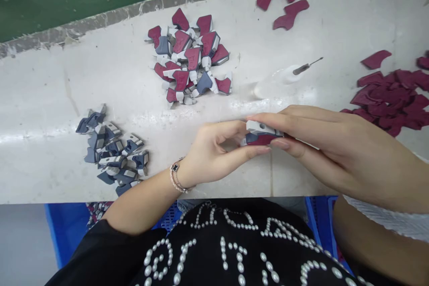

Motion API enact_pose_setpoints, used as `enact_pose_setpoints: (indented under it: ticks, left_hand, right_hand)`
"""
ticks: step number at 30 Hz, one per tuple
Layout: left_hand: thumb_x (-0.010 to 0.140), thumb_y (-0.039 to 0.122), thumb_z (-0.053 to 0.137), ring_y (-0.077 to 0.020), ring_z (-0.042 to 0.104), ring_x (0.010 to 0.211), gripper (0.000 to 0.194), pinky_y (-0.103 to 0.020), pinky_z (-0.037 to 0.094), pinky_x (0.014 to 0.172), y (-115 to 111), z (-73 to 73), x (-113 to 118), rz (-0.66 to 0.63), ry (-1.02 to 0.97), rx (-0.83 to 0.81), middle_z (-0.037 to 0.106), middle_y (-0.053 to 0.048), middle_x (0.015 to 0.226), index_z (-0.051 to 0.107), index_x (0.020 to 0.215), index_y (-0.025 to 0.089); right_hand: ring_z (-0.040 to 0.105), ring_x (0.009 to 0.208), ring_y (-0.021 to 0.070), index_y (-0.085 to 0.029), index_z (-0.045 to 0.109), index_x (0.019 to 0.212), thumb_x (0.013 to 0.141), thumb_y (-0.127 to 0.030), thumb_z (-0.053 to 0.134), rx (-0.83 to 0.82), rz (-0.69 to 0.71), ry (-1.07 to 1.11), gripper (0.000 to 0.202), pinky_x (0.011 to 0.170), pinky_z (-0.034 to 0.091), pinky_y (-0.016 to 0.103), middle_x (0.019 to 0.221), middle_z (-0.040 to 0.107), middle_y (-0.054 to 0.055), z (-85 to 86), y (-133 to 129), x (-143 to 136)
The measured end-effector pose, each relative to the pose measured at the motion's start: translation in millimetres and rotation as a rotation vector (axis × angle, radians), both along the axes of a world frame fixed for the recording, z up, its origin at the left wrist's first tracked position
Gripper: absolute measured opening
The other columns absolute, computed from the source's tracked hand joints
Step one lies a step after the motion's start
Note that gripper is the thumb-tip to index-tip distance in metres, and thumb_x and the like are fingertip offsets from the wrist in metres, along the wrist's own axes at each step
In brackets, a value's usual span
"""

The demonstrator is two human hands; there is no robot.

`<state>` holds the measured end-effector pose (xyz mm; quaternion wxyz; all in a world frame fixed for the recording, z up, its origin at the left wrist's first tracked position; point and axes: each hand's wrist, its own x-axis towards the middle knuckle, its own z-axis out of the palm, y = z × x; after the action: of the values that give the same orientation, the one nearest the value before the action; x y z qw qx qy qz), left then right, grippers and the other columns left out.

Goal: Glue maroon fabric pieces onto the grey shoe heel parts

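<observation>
Over bench (169, 132) | both hands (209, 152) (338, 147) pinched closed on grey/maroon pc (259, 136) | blk shirt (201, 263): pearl ltrs (240, 257), illegible

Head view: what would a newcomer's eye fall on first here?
Probably the left hand and right hand near the middle, together holding a maroon, grey and white part. Next might come the pile of maroon-faced parts beyond them and the loose maroon pieces heaped toward the right edge. The black top with pearly lettering stands out along the bottom.

Held part (262, 136) matt, plastic-looking — tabletop (40, 161) smooth, glossy — beads (241, 279) pearly.
</observation>
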<state>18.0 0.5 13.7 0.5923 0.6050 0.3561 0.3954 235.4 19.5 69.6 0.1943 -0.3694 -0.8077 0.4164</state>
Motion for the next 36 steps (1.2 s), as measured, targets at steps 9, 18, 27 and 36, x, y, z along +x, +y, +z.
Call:
enact_pose_setpoints:
  ticks: [9,18,27,36]
  left_hand:
    - [0.094,0.027,0.071,-0.011,0.066,0.06,0.01,-0.022,0.054,0.054,7,1.0,-6,-0.116,0.098,0.143,0.072,0.0,0.07,0.074,0.09,0.018]
    - [0.092,0.031,0.074,-0.0057,0.052,0.047,0.014,-0.018,0.041,0.047,7,-9.6,-3,-0.046,0.162,0.464,0.058,0.006,0.056,0.07,0.093,0.017]
    - [0.094,0.041,0.064,-0.007,0.048,0.049,0.039,-0.019,0.039,0.049,-6,-5.2,1,-0.185,0.238,0.207,0.053,0.004,0.053,0.057,0.064,0.017]
    - [0.094,0.055,0.063,-0.0172,0.072,0.069,0.042,-0.026,0.055,0.067,2,28.5,-7,-0.09,0.691,0.075,0.077,-0.005,0.074,0.076,0.083,0.017]
  right_hand:
    - [0.069,0.089,0.021,-0.046,0.064,0.139,0.104,-0.031,0.052,-0.093,0.016,0.011,0.041,0.073,0.053,0.035,0.105,0.074,-0.002,-0.3,7,2]
    - [0.067,0.089,0.0151,-0.042,0.063,0.14,0.105,-0.028,0.052,-0.078,0.082,0.05,0.039,0.074,0.051,0.028,0.103,0.072,-0.003,-3.5,4,7]
    - [0.057,0.075,0.0163,-0.019,0.072,0.096,0.102,-0.041,0.056,-0.194,-0.035,0.146,0.028,0.07,0.041,0.029,0.081,0.066,0.004,-23.0,-13,-9]
    - [0.062,0.069,0.018,-0.02,0.064,0.112,0.096,-0.07,0.051,-0.223,-0.084,0.125,0.054,0.064,0.049,0.027,0.074,0.064,0.001,-26.6,-10,13]
